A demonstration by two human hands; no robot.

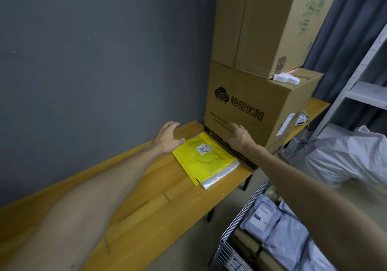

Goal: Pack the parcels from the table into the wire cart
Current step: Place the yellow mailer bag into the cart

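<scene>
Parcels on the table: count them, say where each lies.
2. The yellow mailer lies flat beside the cardboard box; a clear plastic parcel lies under it, showing at its near edge. Others may be hidden beneath.

glossy plastic parcel (204, 157) — wooden table (146, 187), wire cart (240, 218)

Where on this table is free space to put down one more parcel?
The long wooden table is bare from the yellow padded mailer toward the camera, along the grey wall. Crowded: the far end, where stacked brown cardboard boxes stand beside the mailer.
</scene>
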